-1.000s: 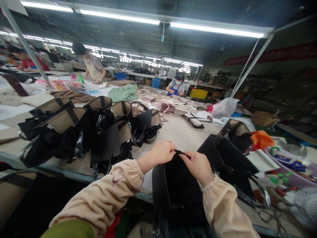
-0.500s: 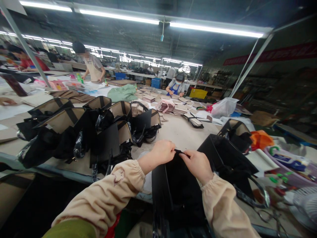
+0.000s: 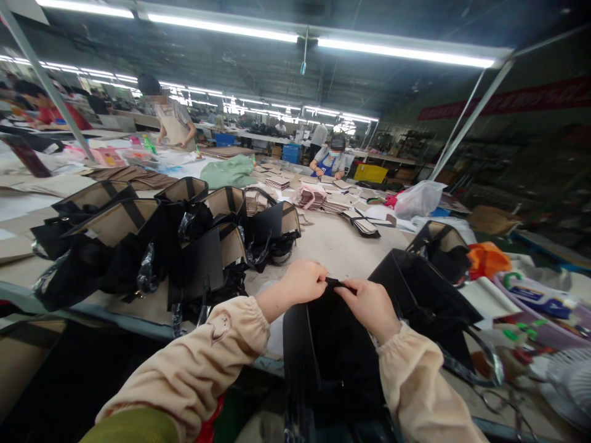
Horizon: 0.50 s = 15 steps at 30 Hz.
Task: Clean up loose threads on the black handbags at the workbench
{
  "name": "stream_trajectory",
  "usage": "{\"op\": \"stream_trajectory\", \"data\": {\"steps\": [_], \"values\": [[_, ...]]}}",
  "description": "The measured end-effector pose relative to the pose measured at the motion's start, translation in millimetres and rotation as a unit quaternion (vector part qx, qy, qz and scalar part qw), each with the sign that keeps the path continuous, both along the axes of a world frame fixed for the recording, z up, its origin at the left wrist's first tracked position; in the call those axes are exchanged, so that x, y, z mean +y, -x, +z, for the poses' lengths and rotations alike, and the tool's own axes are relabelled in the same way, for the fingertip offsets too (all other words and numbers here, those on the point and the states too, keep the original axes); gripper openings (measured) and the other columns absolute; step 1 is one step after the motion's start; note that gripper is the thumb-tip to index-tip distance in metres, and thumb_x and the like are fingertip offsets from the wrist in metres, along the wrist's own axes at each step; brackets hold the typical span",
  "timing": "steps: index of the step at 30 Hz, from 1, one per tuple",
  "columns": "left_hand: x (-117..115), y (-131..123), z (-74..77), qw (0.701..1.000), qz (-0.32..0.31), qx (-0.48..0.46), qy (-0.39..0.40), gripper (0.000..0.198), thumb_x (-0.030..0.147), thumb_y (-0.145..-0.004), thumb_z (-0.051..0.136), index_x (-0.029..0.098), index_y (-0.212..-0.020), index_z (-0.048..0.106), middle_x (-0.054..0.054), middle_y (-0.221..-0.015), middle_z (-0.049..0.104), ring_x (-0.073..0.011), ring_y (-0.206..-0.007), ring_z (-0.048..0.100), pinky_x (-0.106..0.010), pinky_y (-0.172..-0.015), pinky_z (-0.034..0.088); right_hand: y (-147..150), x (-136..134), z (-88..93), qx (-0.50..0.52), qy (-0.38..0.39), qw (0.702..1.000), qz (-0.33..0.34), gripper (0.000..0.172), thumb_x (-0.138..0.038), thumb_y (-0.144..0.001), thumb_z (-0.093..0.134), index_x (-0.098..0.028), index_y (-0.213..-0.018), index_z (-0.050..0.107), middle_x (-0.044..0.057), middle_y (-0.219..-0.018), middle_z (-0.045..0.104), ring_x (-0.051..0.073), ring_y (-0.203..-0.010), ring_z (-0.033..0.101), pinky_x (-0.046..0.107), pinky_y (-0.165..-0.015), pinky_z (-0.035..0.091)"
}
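A black bag [image 3: 339, 357] stands in front of me at the table edge, its smooth panel on the left and its soft fabric facing up. My left hand [image 3: 305, 282] pinches the bag's far top edge, fingers curled in. Just right of it, my right hand [image 3: 369, 304] grips the same edge between thumb and fingers. A short dark strip of edge shows between the two hands. To the right of the held bag lies another black bag [image 3: 422, 301] with a plastic-wrapped handle.
Several black bags with beige insides [image 3: 124, 224] crowd the table on the left. Stacks of brown pieces [image 3: 309, 197] lie further back. At right are a purple basket [image 3: 530, 301], an orange cloth [image 3: 488, 259] and a white fan [image 3: 570, 381]. Co-workers [image 3: 173, 117] work across the table.
Both hands keep hold of the bag's edge in nearly the same place. Slightly more of the dark edge shows between them. The view has shifted very slightly.
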State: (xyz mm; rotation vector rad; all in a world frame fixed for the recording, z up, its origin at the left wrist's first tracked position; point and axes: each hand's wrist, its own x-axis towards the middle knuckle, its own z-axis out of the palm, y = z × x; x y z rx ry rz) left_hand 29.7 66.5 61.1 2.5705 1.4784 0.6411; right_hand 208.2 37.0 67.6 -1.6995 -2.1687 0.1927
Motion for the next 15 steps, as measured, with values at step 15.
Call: {"op": "stream_trajectory", "data": {"steps": [15], "values": [[-7, -10, 13.1, 0.998, 0.052, 0.028, 0.031, 0.022, 0.028, -0.075, 0.050, 0.017, -0.075, 0.069, -0.007, -0.078, 0.068, -0.0199, -0.073, 0.061, -0.029, -0.064, 0.045, 2, 5, -0.3, -0.025, -0.020, 0.999, -0.011, 0.030, -0.038, -0.082, 0.048, -0.023, -0.061, 0.063, -0.001, -0.063, 0.064, 0.013, -0.060, 0.056, 0.024, -0.055, 0.032]]}}
